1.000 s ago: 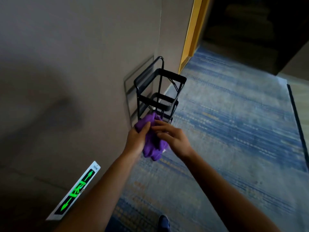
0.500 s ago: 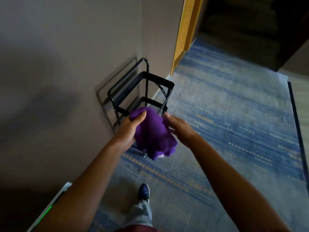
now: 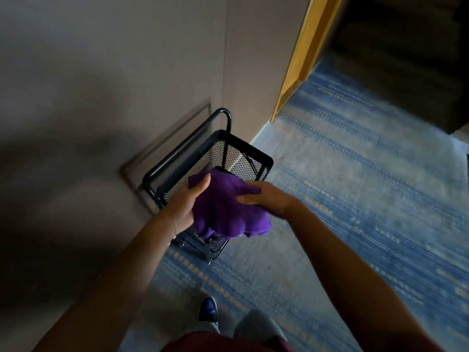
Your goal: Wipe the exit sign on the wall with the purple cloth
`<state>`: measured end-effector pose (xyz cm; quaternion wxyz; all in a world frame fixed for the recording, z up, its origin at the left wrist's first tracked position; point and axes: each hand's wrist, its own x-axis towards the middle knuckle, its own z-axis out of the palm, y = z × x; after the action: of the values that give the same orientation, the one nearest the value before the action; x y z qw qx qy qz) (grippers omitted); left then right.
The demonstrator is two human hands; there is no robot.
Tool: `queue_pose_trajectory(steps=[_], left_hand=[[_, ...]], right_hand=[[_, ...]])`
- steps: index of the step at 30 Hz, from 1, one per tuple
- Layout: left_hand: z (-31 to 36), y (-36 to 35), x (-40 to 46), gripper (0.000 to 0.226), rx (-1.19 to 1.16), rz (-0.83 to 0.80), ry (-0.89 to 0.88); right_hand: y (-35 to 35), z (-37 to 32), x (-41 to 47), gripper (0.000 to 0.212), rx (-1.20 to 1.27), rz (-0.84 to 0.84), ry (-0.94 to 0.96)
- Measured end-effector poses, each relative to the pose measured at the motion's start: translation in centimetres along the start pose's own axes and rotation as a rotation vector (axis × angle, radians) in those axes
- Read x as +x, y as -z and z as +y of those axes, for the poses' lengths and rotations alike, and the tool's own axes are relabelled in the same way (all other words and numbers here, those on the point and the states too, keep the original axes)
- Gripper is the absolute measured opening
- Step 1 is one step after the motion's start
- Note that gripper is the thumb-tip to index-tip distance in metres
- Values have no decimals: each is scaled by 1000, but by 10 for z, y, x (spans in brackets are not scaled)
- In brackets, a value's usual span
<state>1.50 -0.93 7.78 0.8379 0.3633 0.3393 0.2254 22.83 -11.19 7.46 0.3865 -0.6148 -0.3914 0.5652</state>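
The purple cloth (image 3: 225, 208) hangs bunched between both my hands, just above the black mesh cart (image 3: 243, 158). My left hand (image 3: 186, 207) grips the cloth's left side, thumb on top. My right hand (image 3: 269, 199) holds its right side, fingers laid over the fabric. The exit sign is out of view.
The black wire cart stands against the grey wall (image 3: 101, 85) on the left. Blue patterned carpet (image 3: 355, 212) covers the floor to the right. A yellow door frame (image 3: 302, 59) borders a dark opening at the top right. My shoe (image 3: 208, 309) shows at the bottom.
I have stepped closer to the cart and the view has turned, so the green exit sign low on the wall has left the frame. The cloth has been spread wider between my hands.
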Motion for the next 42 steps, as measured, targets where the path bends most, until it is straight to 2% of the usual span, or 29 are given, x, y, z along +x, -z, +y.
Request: queue_pose_trajectory(steps=[2,4,6,7,10,12,16,18,20,24,26,30,35,38,40,42], left_hand=[[4,6,21,28,12,94,-4],[1,12,42,24,43,211,-8],[-4,14,61,30,68,300,-21],[-8,14,69,34,93,346,-30],[-21,16,85,39,181,447,-16],[-32,17,92,41,272,531,1],[-63,24,107,30,72,666,70],[-74,30,115,43,92,719,124],[-87,40,127,58,216,794,162],[-105,59,170,66,353,856,203],[-108,70,188,63,410,877,234],[-110,84,209,45,445,886,197],[-110,96,218,36,468,939,214],[-113,97,217,42,692,977,285],[-111,92,212,55,931,976,320],[-108,87,210,68,1211,938,283]], right_hand=[[29,-21,27,20,-337,-94,-8],[56,-31,57,28,-485,-122,-14],[75,-33,85,40,-497,-142,18],[83,-31,98,39,-468,-174,24],[106,-23,135,14,-468,-308,5],[116,-18,153,12,-568,-398,-1],[135,-5,187,19,-611,-506,-57],[137,3,205,21,-550,-484,-84],[135,20,227,21,-418,-469,-187],[130,65,273,21,-343,-373,-355],[130,78,293,22,-392,-323,-339],[125,86,322,27,-501,-247,-275],[110,96,336,29,-737,-200,-170],[104,103,337,25,-834,-112,-89],[102,103,332,33,-804,-36,-70],[98,98,329,44,-762,34,-17]])
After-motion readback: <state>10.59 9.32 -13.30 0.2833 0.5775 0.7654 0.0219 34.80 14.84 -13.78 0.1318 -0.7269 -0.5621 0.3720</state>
